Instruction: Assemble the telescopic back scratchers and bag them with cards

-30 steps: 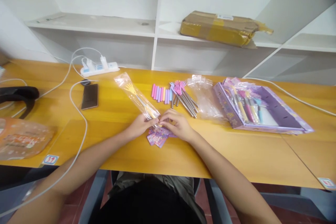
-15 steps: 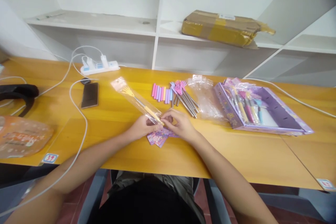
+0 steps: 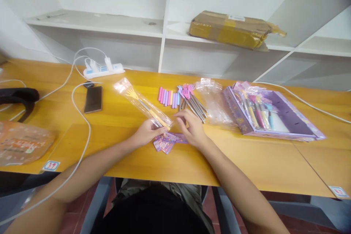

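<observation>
My left hand (image 3: pixel 149 131) is closed on the handle end of a yellow back scratcher (image 3: pixel 148 108) inside a clear plastic bag (image 3: pixel 122 86). The scratcher has a hand-shaped yellow head, a metal rod and a yellow grip, and it points up and to the left. Just right of the bag's end, my right hand (image 3: pixel 192 129) has its fingers apart and curved, with nothing seen in them. Small purple printed cards (image 3: pixel 166 144) lie on the table between and below the hands. Beyond them sit coloured handle grips (image 3: pixel 168 97) in a row and a pile of metal-rod scratchers (image 3: pixel 193 104).
Clear empty bags (image 3: pixel 215 102) lie beside a purple box (image 3: pixel 301 117) with bagged scratchers in it. At the left are a phone (image 3: pixel 93 99), a power strip (image 3: pixel 104 70), a white cable (image 3: pixel 90 131) and an orange package (image 3: pixel 26 144). A taped carton (image 3: pixel 230 29) rests on the shelf.
My right hand has let go of the bag's lower end and drawn back slightly to the right, its fingers opening. My left hand still holds the bagged scratcher, shifted slightly left.
</observation>
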### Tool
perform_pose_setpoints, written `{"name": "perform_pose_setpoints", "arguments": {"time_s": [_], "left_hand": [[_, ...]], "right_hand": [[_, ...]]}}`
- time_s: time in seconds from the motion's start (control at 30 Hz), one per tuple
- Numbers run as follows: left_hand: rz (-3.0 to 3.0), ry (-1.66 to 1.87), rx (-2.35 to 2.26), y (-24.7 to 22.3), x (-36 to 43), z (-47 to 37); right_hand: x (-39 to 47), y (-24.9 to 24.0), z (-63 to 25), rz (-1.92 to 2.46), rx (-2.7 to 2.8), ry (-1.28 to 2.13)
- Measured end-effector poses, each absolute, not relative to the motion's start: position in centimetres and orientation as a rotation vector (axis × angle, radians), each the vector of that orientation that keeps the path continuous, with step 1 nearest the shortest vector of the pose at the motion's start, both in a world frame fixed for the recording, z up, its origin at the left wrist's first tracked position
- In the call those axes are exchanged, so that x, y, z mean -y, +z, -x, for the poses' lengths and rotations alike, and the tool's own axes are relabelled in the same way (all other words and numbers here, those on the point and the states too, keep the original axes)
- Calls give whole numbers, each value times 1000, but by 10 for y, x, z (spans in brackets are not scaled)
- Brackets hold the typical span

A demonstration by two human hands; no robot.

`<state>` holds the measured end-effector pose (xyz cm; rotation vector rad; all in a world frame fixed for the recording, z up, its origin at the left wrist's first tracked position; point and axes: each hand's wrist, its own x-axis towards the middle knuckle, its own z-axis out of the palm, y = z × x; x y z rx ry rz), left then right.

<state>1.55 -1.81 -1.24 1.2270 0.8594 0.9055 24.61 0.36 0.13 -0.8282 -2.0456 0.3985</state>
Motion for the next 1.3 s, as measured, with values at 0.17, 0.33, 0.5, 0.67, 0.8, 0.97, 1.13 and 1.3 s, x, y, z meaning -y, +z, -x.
{"name": "perform_pose_setpoints", "arguments": {"time_s": [0.17,0.33,0.5,0.67,0.8,0.97,1.13,1.3], "left_hand": [[-1241,939,-802,-13,18,-16],[-1259,886,-706,-17,20,-18],[-1300,875,-693,-18,21,-18],[-1320,810,-715,-16,21,-14],[-1328,808,-740,-17,21,-13],[-1330,839,-826,-18,22,-14],[-1311,574,-805,0,20,-5],[-1500,204,-675,16,22,4]], "right_hand": [[-5,4,-249,867,2196,636],[-6,-7,-240,834,2145,954],[-6,-9,-237,832,2059,1185],[-2,-3,-236,707,2004,1435],[0,-4,-234,711,1965,1493],[-5,-12,-235,814,1982,1213],[-14,-17,-235,873,1646,1356],[-17,-12,-236,901,1262,1559]]}}
